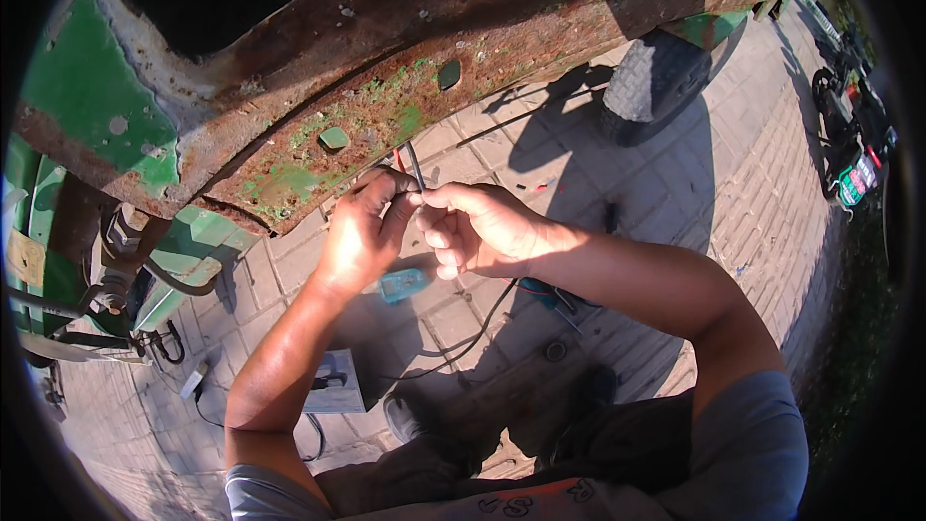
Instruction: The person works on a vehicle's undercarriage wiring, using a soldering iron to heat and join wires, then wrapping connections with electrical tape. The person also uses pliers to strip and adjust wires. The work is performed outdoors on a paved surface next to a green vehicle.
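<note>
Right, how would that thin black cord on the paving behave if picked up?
The black cord is probably floppy, since it lies in a loose curve across the paving. It looks thin, so it would likely feel light.

On my feed I saw a rusty-brown beam [289,140] w/ patchy green flecks, a green panel [106,87] w/ pale spots, a dk grey cable [416,164], pinkish-grey paving [637,338] in a block grid, a teal obj. [403,285] & a grey shirt [738,449] w/ orange print.
</note>
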The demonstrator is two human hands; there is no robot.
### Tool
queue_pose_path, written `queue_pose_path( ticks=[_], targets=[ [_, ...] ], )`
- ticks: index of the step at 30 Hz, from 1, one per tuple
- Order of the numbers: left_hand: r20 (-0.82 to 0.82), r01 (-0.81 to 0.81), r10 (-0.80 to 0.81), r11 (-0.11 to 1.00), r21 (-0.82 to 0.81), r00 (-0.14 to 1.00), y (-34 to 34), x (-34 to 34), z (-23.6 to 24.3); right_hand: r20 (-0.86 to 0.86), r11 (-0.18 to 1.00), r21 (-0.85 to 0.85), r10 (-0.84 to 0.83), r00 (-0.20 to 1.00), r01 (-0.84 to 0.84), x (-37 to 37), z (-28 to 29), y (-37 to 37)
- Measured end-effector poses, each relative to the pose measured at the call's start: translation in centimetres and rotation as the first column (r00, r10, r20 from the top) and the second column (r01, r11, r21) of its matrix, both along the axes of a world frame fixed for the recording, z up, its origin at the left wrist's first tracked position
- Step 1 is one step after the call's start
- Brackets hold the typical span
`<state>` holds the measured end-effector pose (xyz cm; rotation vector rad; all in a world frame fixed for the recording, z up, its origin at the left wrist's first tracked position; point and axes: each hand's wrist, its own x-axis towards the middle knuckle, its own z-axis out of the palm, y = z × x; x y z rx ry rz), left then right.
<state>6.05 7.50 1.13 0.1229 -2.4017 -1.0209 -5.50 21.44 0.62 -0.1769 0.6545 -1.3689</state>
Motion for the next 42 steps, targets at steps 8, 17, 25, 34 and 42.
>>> queue_pose_path(
  ticks=[8,17,25,34,42],
  targets=[
    [0.052,0.033,-0.029,0.995,-0.092,0.998,0.1,0.0,-0.3,-0.009,0.997,0.030,-0.064,0.998,0.065,-0.7,-0.3,1.0],
    [0.079,0.002,0.000,0.999,-0.033,0.997,0.7,0.1,1.5,-0.932,0.951,-0.296,-0.308,0.191,0.088,-1.2,-1.3,0.6],
    [0.389,-0.125,-0.042,0.911,0.392,0.920,1.0,0.8,2.6,-0.573,0.818,-0.342,-0.572,-0.587,-0.463,-3.7,2.3,0.4],
    [0.105,-0.176,-0.404,-0.142,0.974,0.909,0.3,0.9,1.4,-0.501,0.735,-0.437,-0.677,-0.539,-0.518,-4.2,0.8,-0.2],
    [-0.048,-0.034,0.013,0.879,-0.475,0.999,0.4,1.9,1.6,-0.733,0.809,-0.503,-0.585,-0.346,-0.303,-3.6,0.3,0.8]
  ],
)
